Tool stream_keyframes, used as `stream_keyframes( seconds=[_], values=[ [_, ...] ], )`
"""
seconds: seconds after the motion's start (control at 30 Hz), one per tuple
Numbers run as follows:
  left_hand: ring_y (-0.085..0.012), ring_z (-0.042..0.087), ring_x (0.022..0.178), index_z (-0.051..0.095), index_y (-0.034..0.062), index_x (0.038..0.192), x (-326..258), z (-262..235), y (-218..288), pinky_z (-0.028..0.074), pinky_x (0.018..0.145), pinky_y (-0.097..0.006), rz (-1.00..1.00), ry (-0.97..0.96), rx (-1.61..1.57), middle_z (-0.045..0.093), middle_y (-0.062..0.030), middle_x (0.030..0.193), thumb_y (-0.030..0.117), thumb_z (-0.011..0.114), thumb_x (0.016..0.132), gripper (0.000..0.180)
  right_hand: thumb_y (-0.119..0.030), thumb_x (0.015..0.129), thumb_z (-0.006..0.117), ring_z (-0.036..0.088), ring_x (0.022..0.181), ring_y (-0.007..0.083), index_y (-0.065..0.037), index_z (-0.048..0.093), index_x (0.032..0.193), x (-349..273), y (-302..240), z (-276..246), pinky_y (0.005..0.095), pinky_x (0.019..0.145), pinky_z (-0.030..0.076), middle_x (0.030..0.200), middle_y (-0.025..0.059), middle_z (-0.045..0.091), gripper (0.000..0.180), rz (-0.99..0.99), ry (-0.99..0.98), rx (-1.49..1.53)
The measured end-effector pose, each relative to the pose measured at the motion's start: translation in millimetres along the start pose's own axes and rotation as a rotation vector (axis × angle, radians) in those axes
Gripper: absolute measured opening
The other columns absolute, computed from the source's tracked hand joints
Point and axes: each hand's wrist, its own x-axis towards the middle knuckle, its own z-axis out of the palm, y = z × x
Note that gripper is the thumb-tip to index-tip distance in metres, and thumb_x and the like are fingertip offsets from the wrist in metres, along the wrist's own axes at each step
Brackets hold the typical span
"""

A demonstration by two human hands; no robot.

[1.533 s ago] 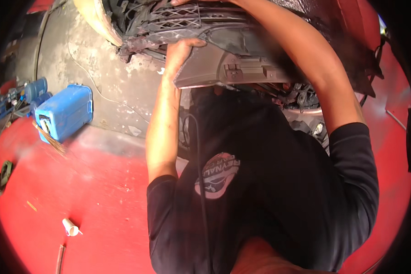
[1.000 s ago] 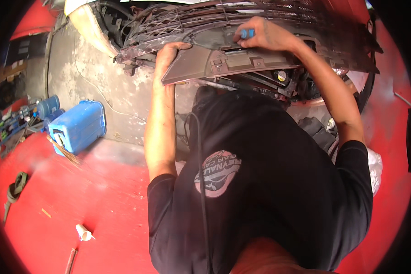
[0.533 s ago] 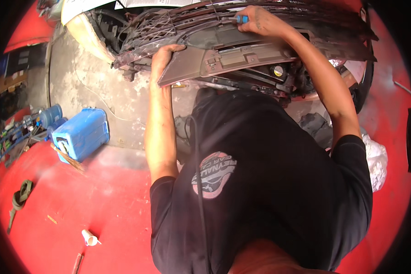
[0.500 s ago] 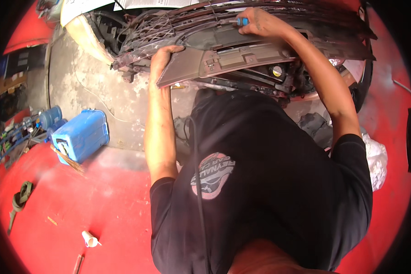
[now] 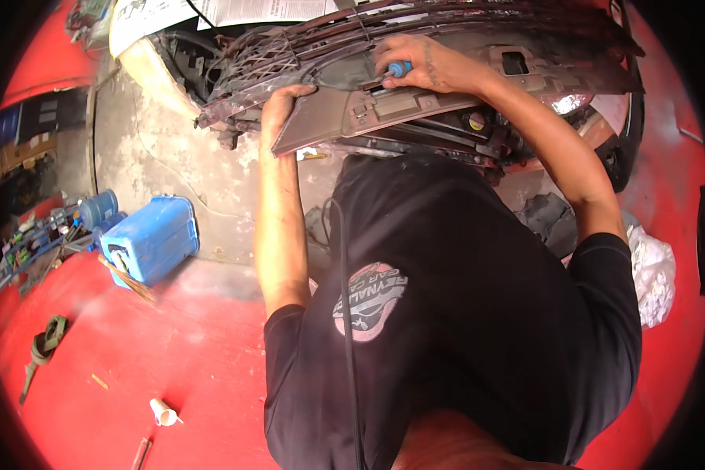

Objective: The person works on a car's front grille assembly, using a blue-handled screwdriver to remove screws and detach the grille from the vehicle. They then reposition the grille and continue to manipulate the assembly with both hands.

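A dark, dusty car grille panel (image 5: 317, 117) with slatted mesh lies across the front of a vehicle at the top of the view. My left hand (image 5: 280, 106) grips its left end, thumb over the upper face and the other fingers hidden behind. Closed around the blue handle of a screwdriver (image 5: 399, 69) is my right hand (image 5: 432, 64). The screwdriver points down and left at a slot near the middle of the panel. Whether its tip touches the slot I cannot tell.
Behind the grille lie newspaper sheets (image 5: 266, 9). A blue plastic container (image 5: 153, 239) stands at the left, near water jugs (image 5: 98, 207) and clutter. On the red floor (image 5: 196, 368) lie a paper cup (image 5: 163, 412) and a green strap (image 5: 48, 338). A white plastic bag (image 5: 652, 278) sits at the right.
My right hand has moved down and left with the screwdriver, from the panel's upper part to the slot. My left hand keeps its hold on the panel's end. The view has shifted slightly.
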Motion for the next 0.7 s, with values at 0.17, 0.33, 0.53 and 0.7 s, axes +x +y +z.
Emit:
stream_keyframes(
  seconds=[0.17, 0.33, 0.53, 0.7],
  values=[
    [-0.0192, 0.069, 0.07, 0.072, -0.0011, 0.093, 1, -1, -5, 0.056, 0.068, -0.031, 0.019, 0.051, 0.017, 0.072, -0.0109, 0.083, 0.008, 0.067, 0.088, 0.012, -0.02, 0.09, 0.072, 0.06, 0.107, 0.033, -0.005, 0.07, 0.109, 15, 7, 2, 0.0431, 0.094, 0.048, 0.11, 0.0104, 0.064, 0.025, -0.041, -0.029, -0.037],
    [-0.0189, 0.069, 0.071, 0.073, -0.0003, 0.094, -3, 2, -5, 0.056, 0.068, -0.032, 0.015, 0.09, 0.023, 0.072, -0.0103, 0.083, 0.009, 0.069, 0.086, 0.013, -0.025, 0.089, 0.074, 0.059, 0.104, 0.0305, -0.01, 0.075, 0.107, 15, 11, -2, 0.0427, 0.092, 0.05, 0.099, 0.0079, 0.065, 0.024, -0.108, -0.061, -0.107],
    [-0.0197, 0.07, 0.08, 0.075, -0.0031, 0.1, 3, -5, -5, 0.055, 0.074, -0.032, -0.022, 0.073, 0.172, 0.074, -0.011, 0.091, 0.016, 0.069, 0.086, 0.024, -0.02, 0.082, 0.077, 0.058, 0.104, 0.0311, -0.012, 0.074, 0.104, 11, 30, 12, 0.0431, 0.092, 0.049, 0.1, 0.0079, 0.064, 0.024, -0.125, -0.001, -0.078],
    [-0.0223, 0.072, 0.085, 0.075, -0.0065, 0.105, -3, 8, 0, 0.056, 0.078, -0.032, 0.033, 0.138, 0.228, 0.075, -0.0142, 0.097, 0.013, 0.071, 0.084, 0.029, -0.014, 0.08, 0.073, 0.062, 0.104, 0.0326, -0.012, 0.072, 0.107, -20, 26, -1, 0.0448, 0.089, 0.052, 0.096, 0.0095, 0.065, 0.027, -0.071, 0.167, -0.129]
  ],
)
